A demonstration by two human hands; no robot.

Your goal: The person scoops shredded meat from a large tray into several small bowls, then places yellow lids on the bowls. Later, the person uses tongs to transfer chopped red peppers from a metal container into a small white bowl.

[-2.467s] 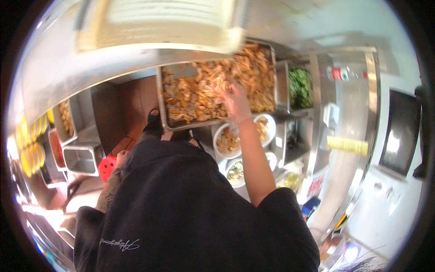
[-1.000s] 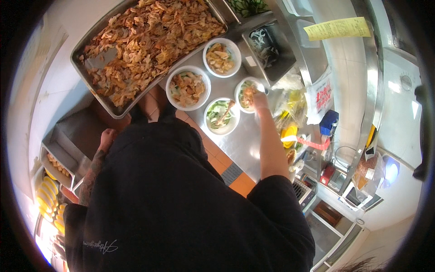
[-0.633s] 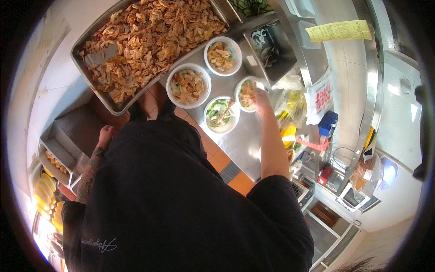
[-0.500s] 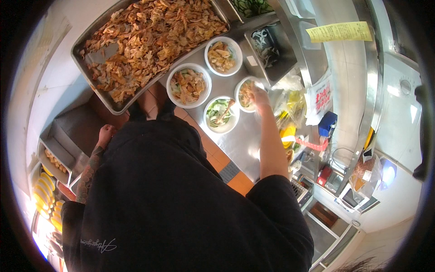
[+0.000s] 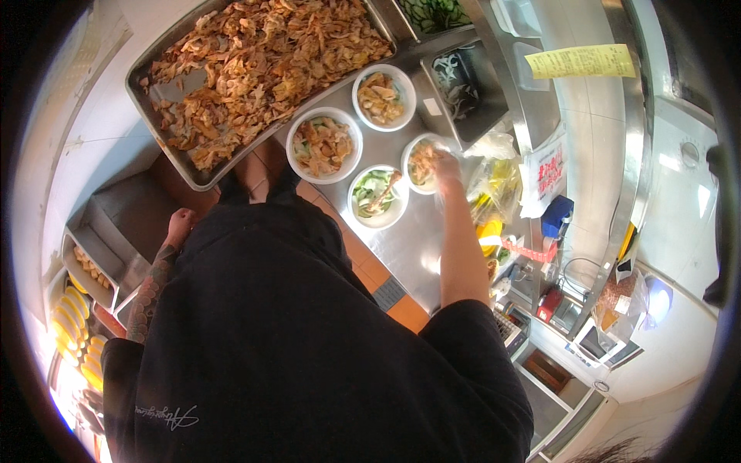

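My right hand (image 5: pixel 446 168) is over the right-hand white bowl (image 5: pixel 409 183), beside shredded cooked meat (image 5: pixel 424 160). Its fingers are blurred and partly hidden, so their grip is unclear. My left hand (image 5: pixel 182 224) hangs low at my side with curled fingers and nothing visible in it. Other white bowls stand close by: the near bowl (image 5: pixel 386 219) has sliced greens and one bony piece of meat (image 5: pixel 384 194), while the left bowl (image 5: pixel 353 167) and the far bowl (image 5: pixel 409 114) hold meat over greens.
A large metal tray (image 5: pixel 167 160) of shredded meat fills the far left. Behind the bowls sit a steel pan (image 5: pixel 486 104) with pale slices and another of sliced cucumber (image 5: pixel 434 14). Plastic bags (image 5: pixel 492 185) lie right of my forearm. A yellow paper slip (image 5: pixel 580 61) hangs at the right.
My right hand stays at the right-hand bowl with only a slight shift. The view has tilted a little; the bowls and my left hand look otherwise the same.
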